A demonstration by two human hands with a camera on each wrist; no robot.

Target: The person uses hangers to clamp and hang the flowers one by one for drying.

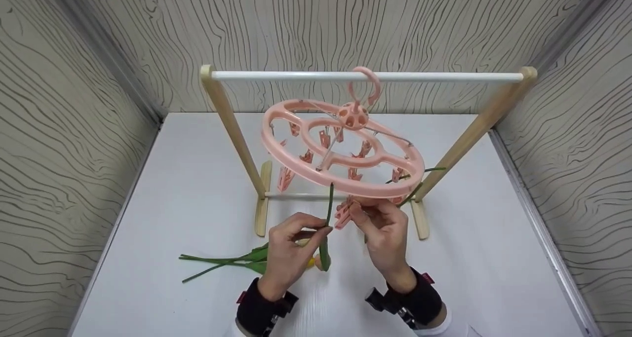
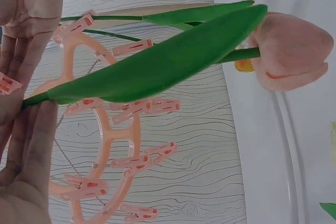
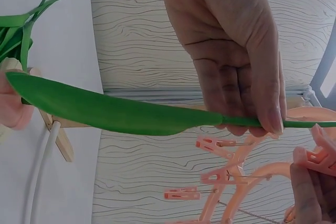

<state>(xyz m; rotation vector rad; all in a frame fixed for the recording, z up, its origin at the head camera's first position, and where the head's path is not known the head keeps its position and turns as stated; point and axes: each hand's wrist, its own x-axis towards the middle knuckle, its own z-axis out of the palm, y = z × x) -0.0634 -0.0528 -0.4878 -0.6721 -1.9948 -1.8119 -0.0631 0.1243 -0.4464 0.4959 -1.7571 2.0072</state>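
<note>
My left hand (image 1: 296, 253) pinches the green stem of an artificial tulip (image 2: 294, 51) between thumb and fingertips. The tulip hangs head down; its pale pink bloom and long green leaf (image 3: 115, 111) show in the wrist views. Beside the stem, my right hand (image 1: 385, 233) grips a pink clothespin (image 1: 343, 216) at the near rim of a round pink clip hanger (image 1: 281, 154). In the right wrist view this clothespin (image 3: 321, 157) is close to the upper stem. Several other clothespins dangle from the hanger's rings.
The hanger hooks over the white rod (image 1: 291, 75) of a wooden stand (image 1: 232, 125). Further green stems (image 1: 434, 169) poke out at the hanger's right side. Loose tulips (image 1: 217, 261) lie on the white table (image 1: 143, 218), left of my left hand. Patterned walls (image 1: 316, 26) enclose the table.
</note>
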